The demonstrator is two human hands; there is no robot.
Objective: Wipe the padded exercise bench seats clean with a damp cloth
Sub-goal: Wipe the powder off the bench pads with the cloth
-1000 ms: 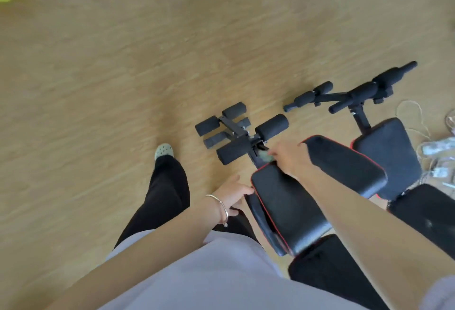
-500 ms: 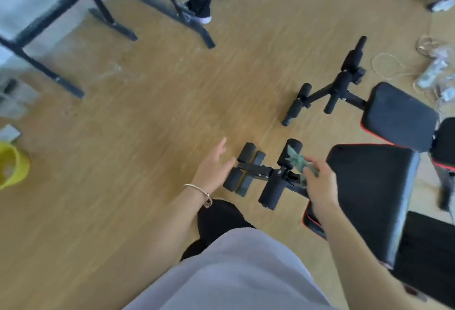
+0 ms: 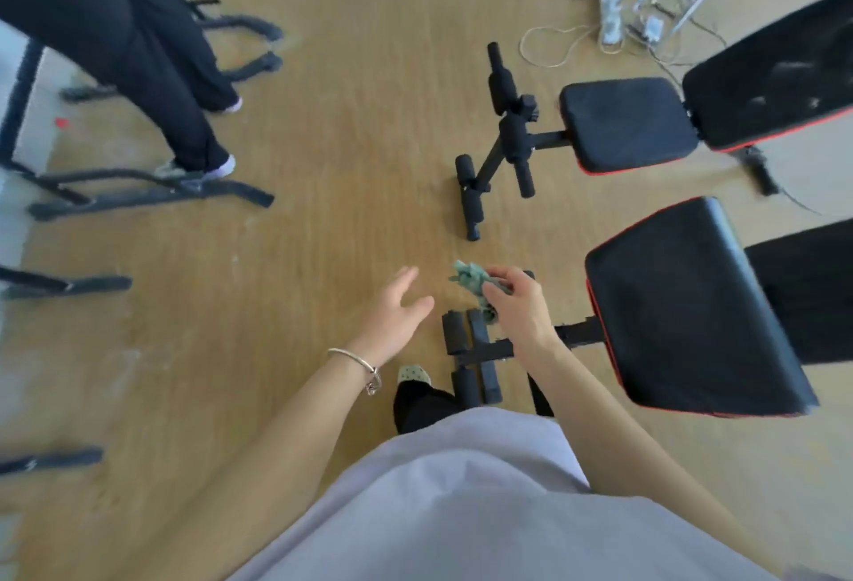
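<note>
While I stand over the wooden floor (image 3: 323, 234), my right hand (image 3: 519, 310) is closed around a crumpled green cloth (image 3: 473, 283), the fingers pinching it so that a loose tuft sticks out to the hand's left. My left hand (image 3: 394, 310) hangs just beside it, apart from the cloth, fingers spread and palm open, holding nothing; a thin bracelet (image 3: 362, 368) circles that wrist. Directly beneath both hands lie the black foam leg rollers (image 3: 471, 349) of the nearer bench, and my shoe (image 3: 414, 373) shows just below the left wrist. To the right of my right hand sits the nearer padded seat (image 3: 687, 308), black with red piping along its edge, tilted and joined to the rollers by a dark bar; the cloth is held clear of it, not touching the pad. Beyond my hands, farther out on the floor, stands a second bench: its own rollers (image 3: 505, 119) rise on a black post, with a smaller padded seat (image 3: 627, 123) to their right and a long back pad (image 3: 775, 86) past that. Farther still, above and to the right, pale cables (image 3: 600, 8) lie tangled on the floor. Far to the left of my left hand, another person's dark trouser legs (image 3: 138, 49) stand among blurred black frame feet.
</note>
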